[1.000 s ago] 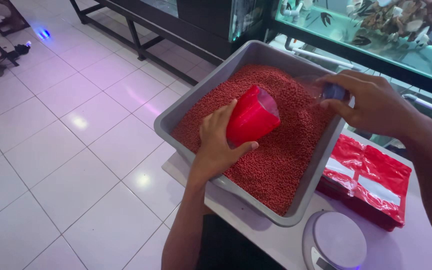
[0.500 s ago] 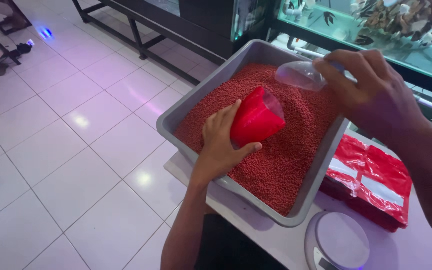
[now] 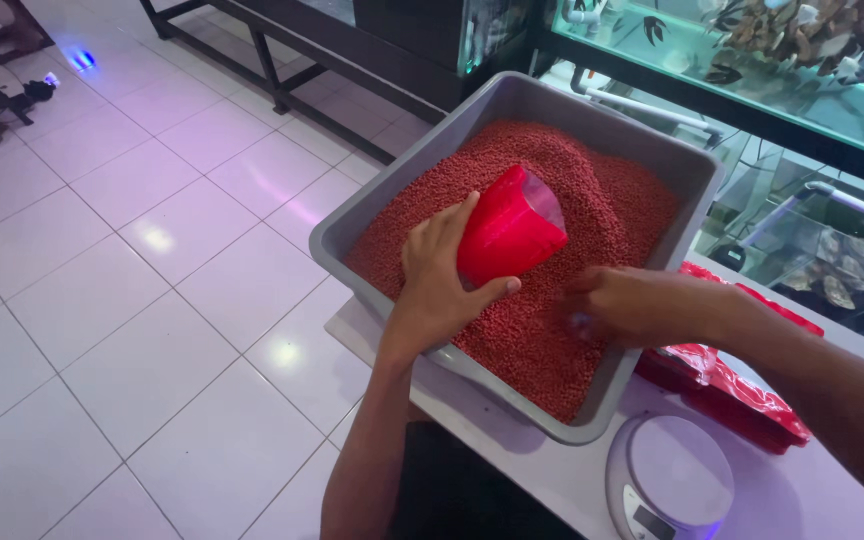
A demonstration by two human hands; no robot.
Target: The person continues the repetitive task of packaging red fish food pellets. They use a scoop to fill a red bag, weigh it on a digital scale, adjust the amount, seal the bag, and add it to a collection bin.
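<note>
Left hand [image 3: 439,285] gripping red plastic pouch [image 3: 508,231], mouth tilted up-right over grey pellet-filled tub [image 3: 372,205]; right hand [image 3: 632,305] just right, grip unclear.

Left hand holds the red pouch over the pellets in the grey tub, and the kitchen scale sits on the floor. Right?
Not quite. The head view shows the kitchen scale on the white table, beside the grey tub. The left hand does hold the red pouch over the pellets.
</note>
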